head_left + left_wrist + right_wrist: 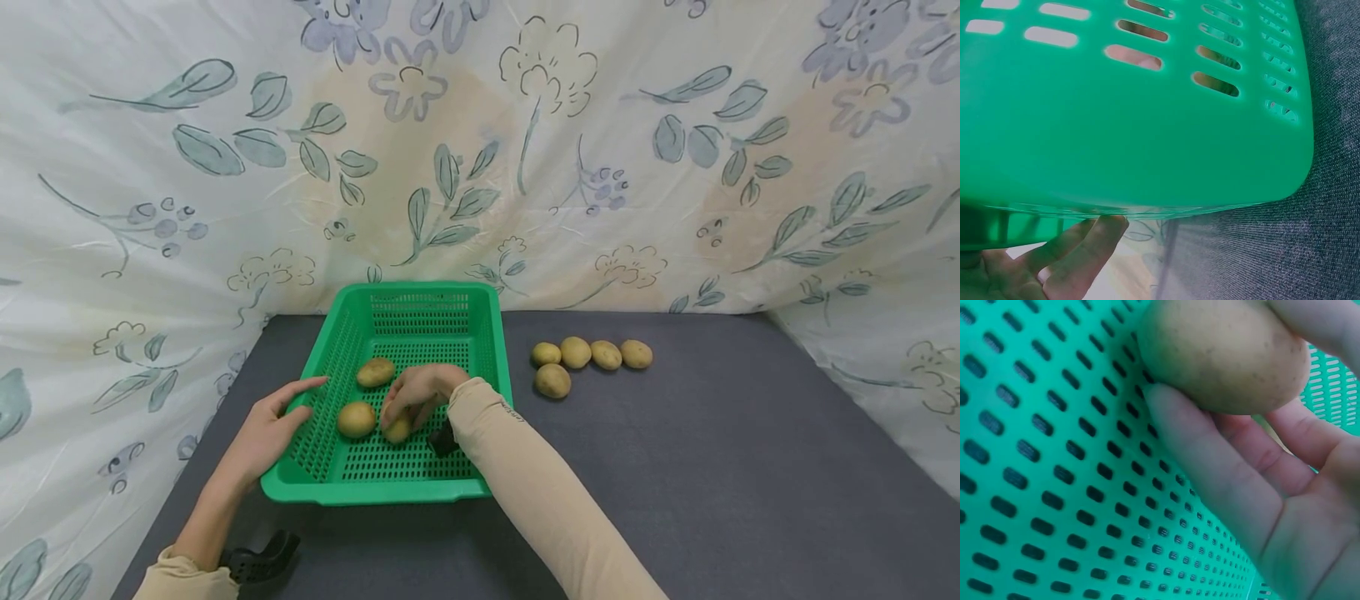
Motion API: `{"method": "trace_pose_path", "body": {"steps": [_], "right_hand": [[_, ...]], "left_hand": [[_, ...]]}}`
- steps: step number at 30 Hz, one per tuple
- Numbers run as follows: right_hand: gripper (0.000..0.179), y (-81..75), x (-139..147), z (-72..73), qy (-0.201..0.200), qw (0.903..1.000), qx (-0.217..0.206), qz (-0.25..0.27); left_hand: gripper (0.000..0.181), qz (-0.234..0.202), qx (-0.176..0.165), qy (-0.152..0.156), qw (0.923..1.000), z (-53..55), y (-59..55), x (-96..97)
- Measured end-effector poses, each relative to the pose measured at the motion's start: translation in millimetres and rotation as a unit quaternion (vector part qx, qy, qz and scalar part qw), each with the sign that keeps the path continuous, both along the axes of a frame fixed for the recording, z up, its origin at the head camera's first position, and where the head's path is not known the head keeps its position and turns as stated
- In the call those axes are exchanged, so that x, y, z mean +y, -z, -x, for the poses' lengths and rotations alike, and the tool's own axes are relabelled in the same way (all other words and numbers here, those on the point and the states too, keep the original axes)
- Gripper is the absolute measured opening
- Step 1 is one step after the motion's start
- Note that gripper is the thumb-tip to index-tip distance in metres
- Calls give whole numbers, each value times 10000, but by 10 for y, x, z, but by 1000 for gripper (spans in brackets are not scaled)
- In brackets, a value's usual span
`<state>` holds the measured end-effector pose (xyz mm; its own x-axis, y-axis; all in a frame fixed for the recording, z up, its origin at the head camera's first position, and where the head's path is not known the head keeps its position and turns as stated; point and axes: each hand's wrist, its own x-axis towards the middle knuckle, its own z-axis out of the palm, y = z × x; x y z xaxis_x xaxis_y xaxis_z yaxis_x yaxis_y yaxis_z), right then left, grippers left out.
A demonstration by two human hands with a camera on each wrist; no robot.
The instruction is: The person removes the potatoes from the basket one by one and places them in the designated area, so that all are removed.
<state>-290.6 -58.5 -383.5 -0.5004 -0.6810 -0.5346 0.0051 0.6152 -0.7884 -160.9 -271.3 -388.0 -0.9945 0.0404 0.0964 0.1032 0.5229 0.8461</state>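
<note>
A green plastic basket [390, 493] with slotted walls stands on the dark cloth. My right hand [423, 390] reaches down into it and holds a potato [1229, 356] between thumb and fingers, low over the slotted floor. Two other potatoes lie in the basket: a rounded potato [356, 419] to the left of that hand and a longer potato [376, 372] farther back. At the left rim, my left hand [266, 433] grips the basket, its thumb over the edge. In the left wrist view, fingers [1088, 253] show along the outer side of the basket wall [1147, 144].
Right of the basket, a row of several potatoes [606, 355] lies on the dark cloth [720, 467], with one more potato [552, 381] in front. A flowered curtain [637, 167] hangs behind and along the sides. Black wrist straps [262, 560] show at both arms.
</note>
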Motion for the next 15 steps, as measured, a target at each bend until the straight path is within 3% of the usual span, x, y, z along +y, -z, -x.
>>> {"method": "trace_pose_path", "body": {"steps": [15], "right_hand": [[14,-32,-17,16,269,9988,-136,386]], "left_hand": [[45,-223,-144,31,9996,2,-12,-11]]}}
